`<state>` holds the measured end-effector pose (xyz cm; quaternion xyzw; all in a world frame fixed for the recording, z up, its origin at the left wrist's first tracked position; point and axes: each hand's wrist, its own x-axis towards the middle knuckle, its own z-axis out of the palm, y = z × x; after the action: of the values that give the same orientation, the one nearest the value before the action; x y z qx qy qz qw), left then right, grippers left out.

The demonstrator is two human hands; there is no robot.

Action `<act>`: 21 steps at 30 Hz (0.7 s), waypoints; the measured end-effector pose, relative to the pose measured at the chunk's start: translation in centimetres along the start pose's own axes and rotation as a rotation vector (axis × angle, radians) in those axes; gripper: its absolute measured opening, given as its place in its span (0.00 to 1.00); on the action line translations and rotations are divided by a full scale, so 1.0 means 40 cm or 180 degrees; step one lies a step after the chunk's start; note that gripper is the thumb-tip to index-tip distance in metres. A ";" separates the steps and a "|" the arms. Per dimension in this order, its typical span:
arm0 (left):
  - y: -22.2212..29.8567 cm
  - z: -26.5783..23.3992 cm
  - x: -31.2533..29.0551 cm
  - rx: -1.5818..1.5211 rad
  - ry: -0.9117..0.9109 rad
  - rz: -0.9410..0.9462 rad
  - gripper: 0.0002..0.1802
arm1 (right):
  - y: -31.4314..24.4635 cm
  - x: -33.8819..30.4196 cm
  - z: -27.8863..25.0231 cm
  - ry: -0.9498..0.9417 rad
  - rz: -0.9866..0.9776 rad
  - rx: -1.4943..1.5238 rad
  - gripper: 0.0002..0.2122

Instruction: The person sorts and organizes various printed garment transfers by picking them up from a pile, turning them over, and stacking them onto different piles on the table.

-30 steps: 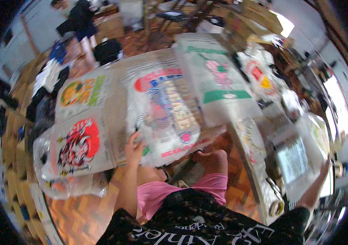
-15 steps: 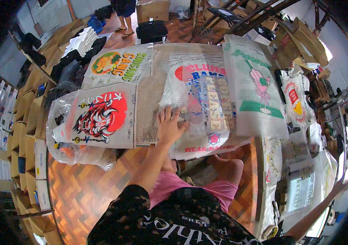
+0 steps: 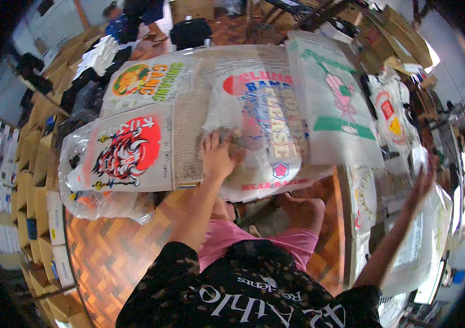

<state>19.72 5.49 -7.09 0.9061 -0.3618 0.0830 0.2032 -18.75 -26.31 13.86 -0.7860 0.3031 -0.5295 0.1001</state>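
My left hand (image 3: 220, 157) lies with its fingers spread on the left edge of a translucent sheet (image 3: 254, 139) printed with red, blue and tan lettering. Beneath that sheet is bubble wrap (image 3: 188, 136), which shows to the left of it. Off to the right, my right hand (image 3: 427, 172) is raised beside clear plastic-covered sheets (image 3: 418, 246); motion blurs its fingers, and I see nothing in it. A sheet with a red and black mask print (image 3: 128, 150) lies left of my left hand. Right of the lettered sheet is one with a pink and green bottle-and-glass print (image 3: 341, 98).
A food-bowl print sheet (image 3: 139, 82) lies at the far left of the table. Crumpled clear plastic (image 3: 107, 205) hangs over the near left edge. Cardboard compartments (image 3: 33, 202) line the left side. White stacked sheets (image 3: 97, 56) and another person (image 3: 134, 22) are beyond the table.
My right hand has swung forward and slightly left along the right side. My left hand stays on the sheet's edge. The view has shifted, and more of the person at the back shows.
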 end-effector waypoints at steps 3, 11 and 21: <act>-0.039 0.023 -0.014 0.0087 0.0042 -0.0072 0.32 | -0.147 -0.089 0.162 -0.0713 0.1189 0.0732 0.15; 0.074 0.044 0.050 -0.0133 -0.0415 -0.0510 0.36 | -0.285 -0.343 0.418 -0.2369 0.1294 0.1603 0.11; 0.037 0.127 0.067 -0.1878 0.0282 -0.0411 0.24 | -0.237 -0.415 0.361 -0.2480 0.1830 0.1345 0.10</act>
<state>20.66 0.65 -10.42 0.8245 -0.3028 0.0007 0.4780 -6.59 -11.45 -0.47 -0.7724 0.3335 -0.1988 0.5027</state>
